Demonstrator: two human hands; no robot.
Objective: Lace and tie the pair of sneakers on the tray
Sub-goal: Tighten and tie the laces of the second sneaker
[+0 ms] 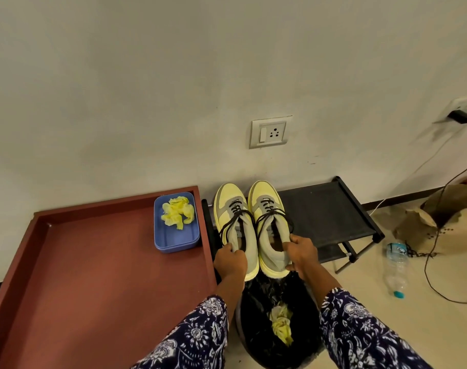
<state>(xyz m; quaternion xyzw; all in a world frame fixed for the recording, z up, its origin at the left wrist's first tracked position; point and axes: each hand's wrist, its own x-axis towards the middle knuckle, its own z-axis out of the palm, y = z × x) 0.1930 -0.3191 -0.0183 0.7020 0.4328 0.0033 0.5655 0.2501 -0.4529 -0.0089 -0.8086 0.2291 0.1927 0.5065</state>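
With my left hand (231,259) and right hand (301,255) each gripping a sneaker (236,230) heel, dangling laces (228,222) may snag the rack (325,211).

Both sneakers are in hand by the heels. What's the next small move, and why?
Probably lower the pair onto the black rack. The left hand grips the left sneaker, the right hand the right sneaker, toes already over it; laces look threaded.
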